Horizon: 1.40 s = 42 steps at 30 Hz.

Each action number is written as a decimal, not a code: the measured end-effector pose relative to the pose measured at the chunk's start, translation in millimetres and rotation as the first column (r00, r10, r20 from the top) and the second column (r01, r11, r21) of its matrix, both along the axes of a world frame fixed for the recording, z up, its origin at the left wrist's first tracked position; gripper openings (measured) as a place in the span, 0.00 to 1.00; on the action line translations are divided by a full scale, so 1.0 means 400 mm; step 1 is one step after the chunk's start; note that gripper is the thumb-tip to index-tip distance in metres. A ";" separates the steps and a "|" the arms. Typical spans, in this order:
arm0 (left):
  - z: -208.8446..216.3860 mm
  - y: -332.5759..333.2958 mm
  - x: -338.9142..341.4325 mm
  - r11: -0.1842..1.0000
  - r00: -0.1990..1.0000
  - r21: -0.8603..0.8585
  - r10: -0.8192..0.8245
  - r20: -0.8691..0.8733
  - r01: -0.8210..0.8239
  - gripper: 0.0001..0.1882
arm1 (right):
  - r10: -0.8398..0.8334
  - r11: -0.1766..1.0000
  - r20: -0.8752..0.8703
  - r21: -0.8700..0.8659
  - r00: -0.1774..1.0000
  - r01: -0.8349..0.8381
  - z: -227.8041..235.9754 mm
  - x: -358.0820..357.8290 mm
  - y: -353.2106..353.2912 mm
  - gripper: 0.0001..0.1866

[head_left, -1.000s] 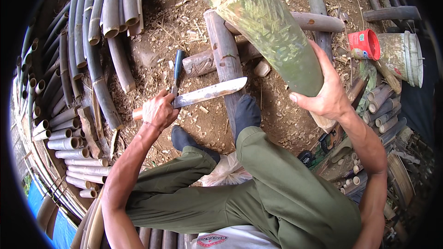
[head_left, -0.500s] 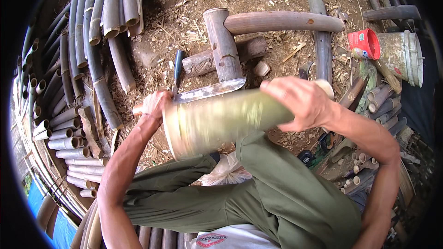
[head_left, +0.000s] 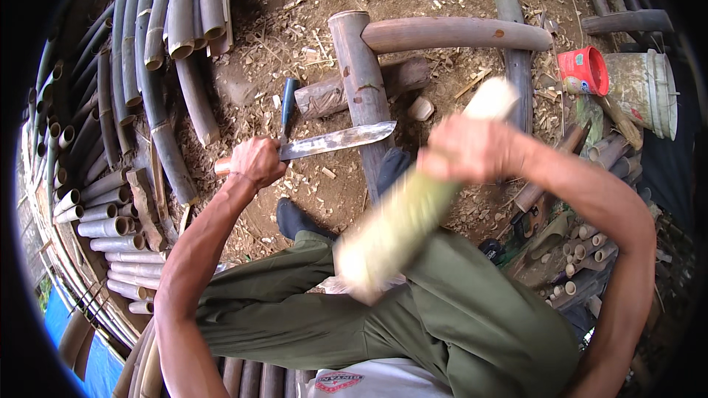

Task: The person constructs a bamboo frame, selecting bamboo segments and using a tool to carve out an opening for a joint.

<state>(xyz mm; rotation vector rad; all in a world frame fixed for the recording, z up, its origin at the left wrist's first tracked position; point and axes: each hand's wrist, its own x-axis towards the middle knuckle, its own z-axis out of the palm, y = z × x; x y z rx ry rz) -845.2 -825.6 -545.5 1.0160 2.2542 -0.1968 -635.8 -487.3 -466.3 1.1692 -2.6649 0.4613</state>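
Observation:
My left hand point(head_left: 257, 163) is closed round the wooden handle of a machete point(head_left: 339, 140). Its long, stained blade points right and crosses in front of the upright bamboo post. In my right hand point(head_left: 472, 149) is a thick, pale green bamboo piece point(head_left: 398, 232), smeared by motion. It slants from upper right down toward my lap, its lower end over my thighs and apart from the blade. Just beyond my left hand, a blue-handled tool point(head_left: 287, 103) stands beside a short log point(head_left: 321, 98); its lower end is partly hidden.
A bamboo frame point(head_left: 457, 33) lies ahead on soil strewn with chips. Bamboo poles point(head_left: 177, 15) are stacked at left, with cut tubes point(head_left: 103, 228) below them. At right are a red tub point(head_left: 582, 71), a dirty bucket point(head_left: 643, 96) and more bamboo pieces point(head_left: 616, 169).
My right hand has swung the bamboo piece from nearly level to a steep slant, its left end moving down and right, away from the machete. My left hand stays nearly in place.

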 end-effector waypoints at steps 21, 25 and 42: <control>-0.013 0.007 -0.035 1.000 0.998 0.028 -0.010 0.067 0.008 0.10 | -0.019 1.000 0.127 0.014 0.992 0.017 0.031 0.019 -0.033 0.36; -0.016 -0.018 -0.056 0.999 0.999 -0.004 -0.034 -0.023 0.034 0.10 | -0.383 0.900 0.306 0.337 0.872 0.277 0.065 -0.016 0.037 0.42; -0.026 -0.012 -0.051 0.986 0.999 0.167 -0.013 -0.041 0.020 0.12 | -0.163 0.985 0.119 0.070 0.980 0.155 0.004 0.005 -0.020 0.26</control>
